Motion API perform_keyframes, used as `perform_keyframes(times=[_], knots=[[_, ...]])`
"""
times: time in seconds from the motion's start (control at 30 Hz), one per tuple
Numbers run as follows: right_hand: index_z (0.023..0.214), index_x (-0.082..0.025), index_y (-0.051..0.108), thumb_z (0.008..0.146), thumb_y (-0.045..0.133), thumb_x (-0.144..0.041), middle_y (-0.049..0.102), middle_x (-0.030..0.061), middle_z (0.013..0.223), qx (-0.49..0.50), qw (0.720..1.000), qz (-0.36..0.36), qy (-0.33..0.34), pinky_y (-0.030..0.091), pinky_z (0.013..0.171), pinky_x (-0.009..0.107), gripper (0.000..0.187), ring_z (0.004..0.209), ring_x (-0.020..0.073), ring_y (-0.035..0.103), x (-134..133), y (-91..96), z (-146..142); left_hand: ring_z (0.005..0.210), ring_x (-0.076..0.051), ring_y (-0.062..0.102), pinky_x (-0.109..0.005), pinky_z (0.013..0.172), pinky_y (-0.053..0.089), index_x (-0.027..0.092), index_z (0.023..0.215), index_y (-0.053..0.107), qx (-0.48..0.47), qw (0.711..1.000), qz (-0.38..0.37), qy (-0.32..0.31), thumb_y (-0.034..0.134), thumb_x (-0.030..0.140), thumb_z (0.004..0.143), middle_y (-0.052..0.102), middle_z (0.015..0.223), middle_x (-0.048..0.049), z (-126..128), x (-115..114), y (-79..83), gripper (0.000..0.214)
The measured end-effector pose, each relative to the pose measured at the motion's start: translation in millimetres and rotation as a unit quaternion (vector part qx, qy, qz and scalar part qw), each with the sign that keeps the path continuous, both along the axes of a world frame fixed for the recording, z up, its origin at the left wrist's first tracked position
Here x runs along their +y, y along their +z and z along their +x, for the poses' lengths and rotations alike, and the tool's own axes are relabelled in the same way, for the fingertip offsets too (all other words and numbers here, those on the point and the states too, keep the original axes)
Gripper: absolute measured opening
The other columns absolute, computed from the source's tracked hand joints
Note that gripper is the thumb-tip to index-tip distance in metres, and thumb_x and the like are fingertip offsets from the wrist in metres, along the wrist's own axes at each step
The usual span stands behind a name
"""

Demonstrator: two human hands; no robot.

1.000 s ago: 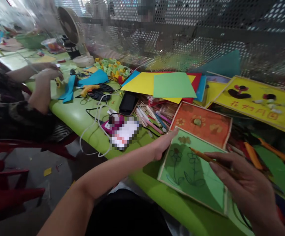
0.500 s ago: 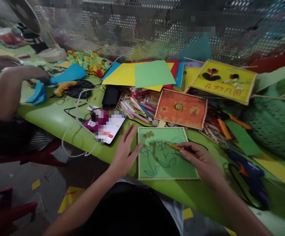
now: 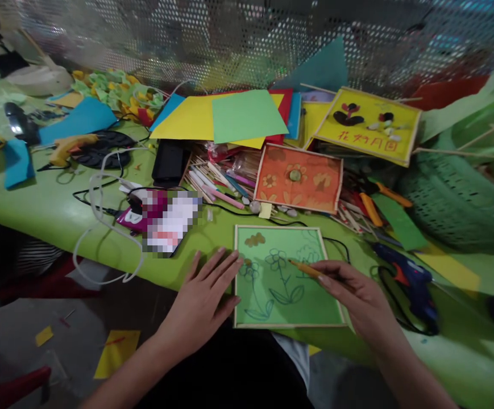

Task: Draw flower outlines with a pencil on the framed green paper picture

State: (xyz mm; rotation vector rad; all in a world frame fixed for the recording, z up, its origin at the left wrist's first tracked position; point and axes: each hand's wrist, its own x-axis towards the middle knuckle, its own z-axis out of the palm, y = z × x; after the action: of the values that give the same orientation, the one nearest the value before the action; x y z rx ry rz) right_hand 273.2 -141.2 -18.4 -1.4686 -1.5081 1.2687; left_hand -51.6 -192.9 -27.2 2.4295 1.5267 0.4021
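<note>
In front of me lies a green sheet in a thin wooden frame, with flowers and leaves drawn on it in dark outline. A brown patch marks its upper left. My right hand pinches a yellow-brown pencil, its tip over the sheet beside the middle flower. Whether the tip touches the paper I cannot tell. My left hand is open, fingers spread, with fingertips at the frame's left edge. Above the frame rests an orange framed picture of flowers.
To the right lie a blue glue gun and a green basket. Coloured paper and a yellow framed picture are at the back. A phone, a power strip and a white cable sit left.
The view has shifted, moving most things left. My left hand has come lower, its fingers closer together along the frame's edge. The co-worker's arm at left has mostly gone from view.
</note>
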Motion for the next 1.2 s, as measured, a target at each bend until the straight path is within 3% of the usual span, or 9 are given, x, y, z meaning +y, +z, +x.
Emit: perform_keyframes(times=[0.23,0.43,0.67,0.87,1.2], knots=[[0.104,-0.022,0.078,0.088,0.078,-0.051,0.076,0.0056,0.088,-0.004,0.998,0.026,-0.059,0.057,0.066,0.031,0.033,0.076,0.0208,0.069,14,-2.4,4,0.155,-0.028,0.038,-0.063,0.131,0.015,0.025,0.158,0.044,-0.007,1.0,0.014,0.002,0.053,0.037,0.105,0.049,0.162,-0.0091,19,22,-1.7,0.056],[0.105,-0.022,0.078,0.091,0.074,-0.044,0.078,0.0068,0.093,-0.052,0.996,0.068,-0.002,0.059,0.069,0.033,0.026,0.081,0.0222,0.071,15,14.2,-20,0.133,-0.024,0.06,-0.055,0.126,0.032,0.035,0.13,0.072,-0.099,0.993,0.069,-0.014,0.058,0.027,0.101,0.068,0.141,-0.0042,14,12,-1.1,0.033],[0.105,-0.022,0.077,0.091,0.07,-0.037,0.078,0.006,0.094,-0.058,0.994,0.071,0.053,0.059,0.072,0.033,0.022,0.082,0.0218,0.073,16,6.9,-50,0.13,-0.027,0.061,-0.059,0.125,0.034,0.034,0.123,0.075,-0.08,0.995,0.056,-0.021,0.06,0.034,0.1,0.067,0.141,-0.0038,13,7,-6.4,0.027],[0.103,-0.023,0.076,0.092,0.066,-0.032,0.079,0.0063,0.096,-0.138,0.982,0.113,0.058,0.058,0.076,0.036,0.017,0.085,0.0229,0.074,11,-0.5,-49,0.123,-0.026,0.064,-0.056,0.123,0.035,0.034,0.121,0.074,-0.088,0.993,0.078,-0.012,0.061,0.036,0.1,0.07,0.135,-0.0021,16,7,-8.4,0.025],[0.103,-0.025,0.077,0.094,0.065,-0.029,0.077,0.0049,0.092,-0.17,0.972,0.14,0.078,0.058,0.073,0.034,0.015,0.083,0.0227,0.074,11,1.0,-48,0.12,-0.023,0.064,-0.053,0.128,0.027,0.033,0.118,0.074,-0.099,0.99,0.098,-0.005,0.061,0.037,0.101,0.072,0.13,-0.0013,19,8,-10.2,0.022]])
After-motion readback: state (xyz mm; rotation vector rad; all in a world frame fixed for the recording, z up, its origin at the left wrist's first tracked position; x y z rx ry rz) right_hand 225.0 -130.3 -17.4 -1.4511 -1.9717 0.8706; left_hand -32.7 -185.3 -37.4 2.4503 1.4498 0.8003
